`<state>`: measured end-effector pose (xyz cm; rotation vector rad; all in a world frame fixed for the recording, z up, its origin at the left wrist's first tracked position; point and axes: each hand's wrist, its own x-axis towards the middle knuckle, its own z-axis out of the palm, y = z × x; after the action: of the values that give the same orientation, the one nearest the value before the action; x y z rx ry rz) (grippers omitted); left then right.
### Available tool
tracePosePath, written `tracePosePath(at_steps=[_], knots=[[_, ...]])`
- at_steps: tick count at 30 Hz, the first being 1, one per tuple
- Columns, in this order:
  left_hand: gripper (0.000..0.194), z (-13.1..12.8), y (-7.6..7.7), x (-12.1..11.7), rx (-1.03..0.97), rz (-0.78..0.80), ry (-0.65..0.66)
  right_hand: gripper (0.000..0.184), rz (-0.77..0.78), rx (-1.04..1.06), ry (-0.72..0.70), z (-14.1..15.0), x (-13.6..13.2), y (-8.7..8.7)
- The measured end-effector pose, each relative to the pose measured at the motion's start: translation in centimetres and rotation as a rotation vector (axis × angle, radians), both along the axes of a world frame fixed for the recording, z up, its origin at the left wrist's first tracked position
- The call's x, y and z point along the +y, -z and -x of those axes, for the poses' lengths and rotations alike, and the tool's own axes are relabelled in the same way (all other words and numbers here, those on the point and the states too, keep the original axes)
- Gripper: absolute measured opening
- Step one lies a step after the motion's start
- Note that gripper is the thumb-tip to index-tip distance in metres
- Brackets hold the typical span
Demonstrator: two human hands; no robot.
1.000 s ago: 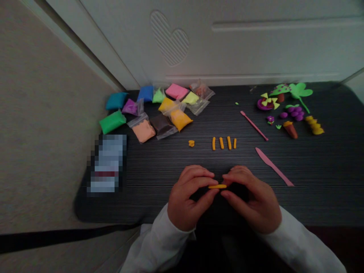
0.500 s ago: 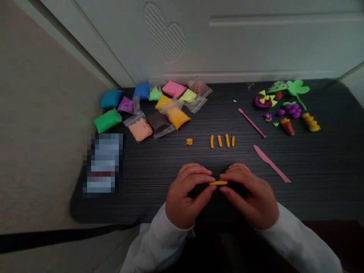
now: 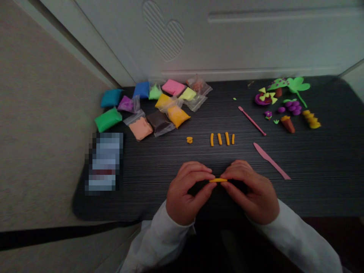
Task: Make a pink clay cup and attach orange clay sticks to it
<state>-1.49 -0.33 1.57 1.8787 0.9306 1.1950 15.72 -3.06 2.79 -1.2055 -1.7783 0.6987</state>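
A thin orange-yellow clay roll (image 3: pixel 218 180) lies crosswise between my hands, near the front of the dark table. My left hand (image 3: pixel 189 193) pinches its left end between thumb and fingers. At the other end, the thumb and fingertips of my right hand (image 3: pixel 253 191) close on the roll. Beyond my hands, several short orange-yellow clay sticks (image 3: pixel 220 139) stand side by side in a row, lying flat on the table. To their left is a small orange-yellow clay lump (image 3: pixel 189 140).
Bags of coloured clay (image 3: pixel 159 121) crowd the back left, with a blurred phone-like slab (image 3: pixel 104 163) in front. A pink clay knife (image 3: pixel 271 161) and a slim pink tool (image 3: pixel 251 120) lie right. Finished clay figures (image 3: pixel 292 108) fill the back right. A white panel (image 3: pixel 256 45) rises behind.
My right thumb has come up against the roll's right end, where a gap showed before. The whole view has shifted slightly; the other things have stayed put.
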Motion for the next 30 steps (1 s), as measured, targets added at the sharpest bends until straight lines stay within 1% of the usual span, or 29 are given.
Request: tracePosePath(at_steps=[6, 11, 20, 25, 30], knots=[[0.022, -0.02, -0.04, -0.03, -0.010, 0.005, -0.009, 0.023, 0.000, 0.016, 0.002, -0.06, -0.04, 0.11], [0.026, 0.09, 0.05, -0.09, -0.015, 0.009, -0.001, 0.021, 0.005, 0.024, 0.005, 0.04, -0.09, 0.04], [0.024, 0.04, -0.03, -0.09, -0.020, 0.017, -0.009, 0.024, 0.014, 0.041, -0.001, -0.07, -0.11, 0.10], [0.021, 0.03, -0.15, -0.07, 0.013, 0.050, 0.001, 0.024, 0.026, 0.059, 0.002, -0.08, -0.20, 0.19], [0.021, 0.07, -0.38, -0.13, 0.044, 0.067, 0.016, 0.021, 0.044, 0.056, 0.022, -0.16, -0.32, 0.27]])
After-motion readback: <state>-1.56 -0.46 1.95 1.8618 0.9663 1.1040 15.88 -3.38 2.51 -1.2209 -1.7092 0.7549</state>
